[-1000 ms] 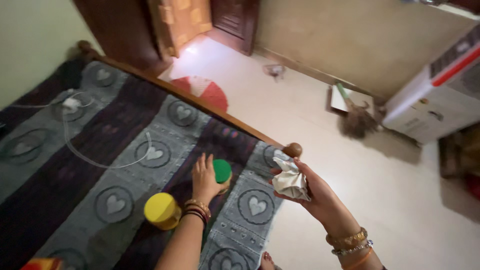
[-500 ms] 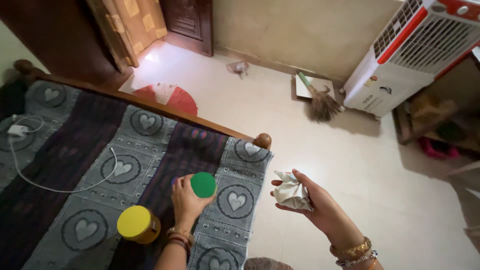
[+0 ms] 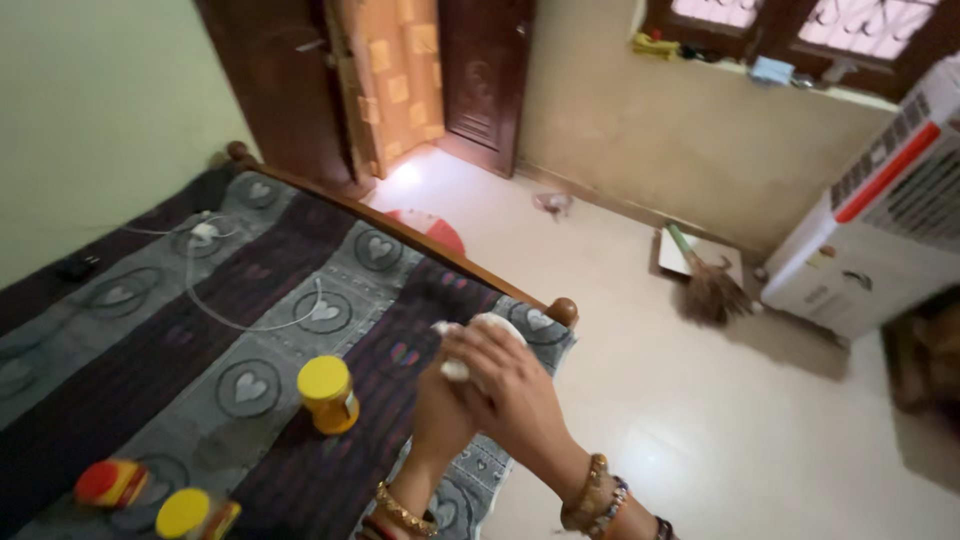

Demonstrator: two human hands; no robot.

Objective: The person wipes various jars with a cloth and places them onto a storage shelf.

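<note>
My two hands meet above the bed's near corner. My right hand (image 3: pixel 515 385) lies on top, pressing a crumpled white cloth (image 3: pixel 456 369) down against what my left hand (image 3: pixel 440 410) holds up from below. That object, the green-lidded jar seen earlier, is hidden by the cloth and fingers. A yellow-lidded jar (image 3: pixel 328 392) stands upright on the grey heart-patterned blanket (image 3: pixel 250 385), just left of my hands.
A red-lidded jar (image 3: pixel 110 482) and another yellow-lidded jar (image 3: pixel 190 512) lie at the lower left. A white cable (image 3: pixel 250 322) crosses the blanket. The wooden footboard (image 3: pixel 420 242) edges the bed. On the floor are a broom (image 3: pixel 705 288), a white air cooler (image 3: pixel 880 240) and a red mat (image 3: pixel 438 232).
My left hand lifted the green-lidded jar off the blanket. My right hand brought the cloth over onto it. The camera tilted up and left, showing more jars.
</note>
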